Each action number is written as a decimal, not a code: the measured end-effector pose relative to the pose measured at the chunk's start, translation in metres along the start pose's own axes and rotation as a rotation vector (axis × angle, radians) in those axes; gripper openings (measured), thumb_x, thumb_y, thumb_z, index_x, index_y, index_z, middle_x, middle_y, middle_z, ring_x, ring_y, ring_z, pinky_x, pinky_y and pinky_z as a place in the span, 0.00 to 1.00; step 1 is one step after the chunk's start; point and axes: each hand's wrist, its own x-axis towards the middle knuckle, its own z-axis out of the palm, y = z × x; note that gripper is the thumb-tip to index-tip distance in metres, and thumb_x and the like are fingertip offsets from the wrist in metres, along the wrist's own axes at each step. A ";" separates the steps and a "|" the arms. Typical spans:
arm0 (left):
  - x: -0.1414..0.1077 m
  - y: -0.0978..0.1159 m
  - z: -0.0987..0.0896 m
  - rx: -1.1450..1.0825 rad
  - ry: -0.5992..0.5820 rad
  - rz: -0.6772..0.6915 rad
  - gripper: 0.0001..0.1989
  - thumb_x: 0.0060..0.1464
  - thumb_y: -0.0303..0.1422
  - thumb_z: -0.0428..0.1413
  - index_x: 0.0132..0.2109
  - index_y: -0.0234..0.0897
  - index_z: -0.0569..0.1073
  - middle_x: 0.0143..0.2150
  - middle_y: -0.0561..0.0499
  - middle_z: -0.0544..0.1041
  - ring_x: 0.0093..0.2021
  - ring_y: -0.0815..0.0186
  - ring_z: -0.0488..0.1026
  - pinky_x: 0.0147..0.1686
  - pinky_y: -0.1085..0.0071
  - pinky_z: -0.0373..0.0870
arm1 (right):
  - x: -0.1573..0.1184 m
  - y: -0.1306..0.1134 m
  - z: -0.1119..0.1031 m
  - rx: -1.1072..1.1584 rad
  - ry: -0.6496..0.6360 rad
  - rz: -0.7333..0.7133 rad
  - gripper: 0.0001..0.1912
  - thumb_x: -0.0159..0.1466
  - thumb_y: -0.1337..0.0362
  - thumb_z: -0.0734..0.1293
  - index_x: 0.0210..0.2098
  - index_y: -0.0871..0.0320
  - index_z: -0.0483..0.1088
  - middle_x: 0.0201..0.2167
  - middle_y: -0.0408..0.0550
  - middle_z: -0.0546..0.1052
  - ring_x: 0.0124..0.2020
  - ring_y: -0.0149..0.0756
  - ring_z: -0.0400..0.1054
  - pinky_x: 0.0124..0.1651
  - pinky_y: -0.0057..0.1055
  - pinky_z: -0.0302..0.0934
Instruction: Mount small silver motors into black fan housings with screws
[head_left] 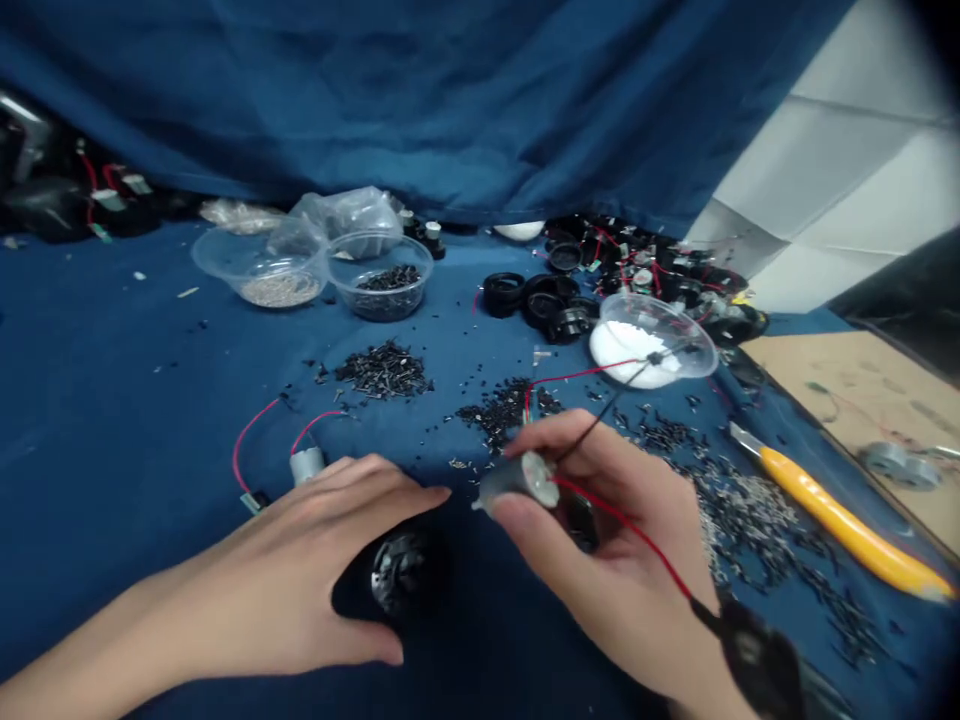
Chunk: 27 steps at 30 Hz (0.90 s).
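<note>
Between the thumb and fingers of my right hand [607,540] is a small grey cylindrical motor [517,480], tilted with its wired end towards the right. Red and black wires run from it, and one red wire [630,520] trails down past the palm to a dark part at my wrist. My left hand [300,570] is spread, its thumb and fingers curving around a dark round housing [401,570] with a visible gap. Just beyond the left knuckles, another grey motor [306,464] with a red wire is partly covered by the hand.
Piles of black screws [384,369] and mixed small screws [750,510] lie on the blue cloth. Clear bowls [380,300] stand behind, and a bowl of white material [637,355] stands right. A yellow cutter knife [847,520] lies beside a cardboard sheet [825,365]. Black round parts [544,300] sit farther back.
</note>
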 end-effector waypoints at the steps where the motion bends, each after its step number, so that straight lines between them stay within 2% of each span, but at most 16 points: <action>1: 0.000 -0.001 0.000 -0.016 -0.033 -0.011 0.39 0.40 0.40 0.69 0.60 0.49 0.65 0.53 0.53 0.72 0.53 0.55 0.69 0.51 0.62 0.68 | -0.002 -0.002 0.002 -0.036 -0.043 -0.019 0.10 0.57 0.67 0.72 0.37 0.54 0.69 0.20 0.33 0.67 0.18 0.20 0.59 0.22 0.16 0.54; 3: -0.001 -0.003 0.003 -0.039 -0.062 -0.002 0.33 0.42 0.40 0.68 0.56 0.48 0.69 0.52 0.53 0.72 0.52 0.55 0.68 0.53 0.61 0.65 | -0.006 -0.006 0.005 -0.087 -0.132 -0.063 0.11 0.56 0.68 0.73 0.36 0.54 0.69 0.20 0.32 0.68 0.19 0.20 0.61 0.23 0.16 0.55; 6: -0.001 -0.005 0.007 -0.077 -0.025 0.023 0.25 0.43 0.39 0.68 0.50 0.46 0.72 0.49 0.53 0.72 0.49 0.57 0.69 0.50 0.61 0.62 | -0.015 -0.004 0.015 -0.145 -0.209 -0.108 0.09 0.55 0.67 0.73 0.34 0.55 0.71 0.19 0.34 0.68 0.18 0.21 0.60 0.22 0.19 0.54; 10: 0.001 -0.007 0.007 -0.145 -0.031 0.059 0.24 0.39 0.38 0.70 0.44 0.41 0.74 0.43 0.54 0.72 0.43 0.61 0.68 0.43 0.66 0.61 | -0.028 0.008 0.032 -0.270 -0.256 -0.131 0.06 0.57 0.63 0.72 0.28 0.58 0.72 0.18 0.38 0.68 0.19 0.25 0.59 0.21 0.25 0.52; 14: 0.001 -0.008 0.006 -0.183 0.003 0.109 0.22 0.40 0.39 0.70 0.41 0.38 0.74 0.42 0.53 0.72 0.41 0.61 0.67 0.40 0.67 0.60 | -0.034 0.014 0.041 -0.276 -0.347 -0.121 0.06 0.60 0.64 0.69 0.34 0.60 0.73 0.23 0.42 0.72 0.21 0.28 0.64 0.23 0.27 0.55; 18: -0.001 -0.009 0.005 -0.177 -0.005 0.146 0.20 0.44 0.38 0.68 0.44 0.38 0.74 0.42 0.50 0.71 0.41 0.59 0.67 0.40 0.66 0.60 | -0.035 0.009 0.040 -0.267 -0.422 -0.112 0.05 0.61 0.66 0.68 0.37 0.57 0.72 0.28 0.42 0.74 0.24 0.29 0.66 0.26 0.27 0.56; 21: -0.004 -0.007 0.001 -0.235 -0.016 0.148 0.25 0.43 0.37 0.69 0.49 0.39 0.73 0.45 0.49 0.71 0.43 0.58 0.68 0.44 0.65 0.62 | -0.034 0.005 0.038 -0.270 -0.469 -0.105 0.08 0.60 0.68 0.67 0.39 0.55 0.72 0.31 0.43 0.74 0.28 0.30 0.68 0.29 0.27 0.58; 24: -0.005 -0.006 -0.007 -0.363 -0.019 0.176 0.15 0.50 0.35 0.65 0.46 0.40 0.75 0.49 0.49 0.71 0.47 0.61 0.69 0.47 0.68 0.64 | -0.034 0.002 0.036 -0.243 -0.465 -0.079 0.10 0.59 0.70 0.68 0.41 0.54 0.72 0.33 0.43 0.75 0.30 0.31 0.70 0.31 0.27 0.61; 27: -0.006 -0.005 -0.013 -0.450 -0.041 0.199 0.04 0.59 0.31 0.59 0.41 0.39 0.77 0.47 0.49 0.73 0.46 0.64 0.71 0.48 0.70 0.65 | -0.035 0.001 0.033 -0.239 -0.446 -0.067 0.10 0.59 0.69 0.68 0.40 0.54 0.72 0.33 0.43 0.75 0.31 0.32 0.70 0.33 0.29 0.63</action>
